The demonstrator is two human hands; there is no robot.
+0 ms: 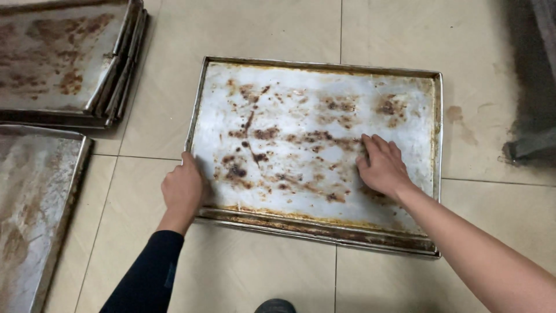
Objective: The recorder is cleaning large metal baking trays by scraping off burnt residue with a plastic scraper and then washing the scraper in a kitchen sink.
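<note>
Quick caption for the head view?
Left hand grips stained tray edge; right hand flat on it, on tiled floor.

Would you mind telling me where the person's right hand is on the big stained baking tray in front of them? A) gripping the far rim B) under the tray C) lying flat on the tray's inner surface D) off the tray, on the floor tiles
C: the right hand lies palm down, fingers spread, on the stained inner surface of the baking tray, while the left hand grips its left edge.
</note>
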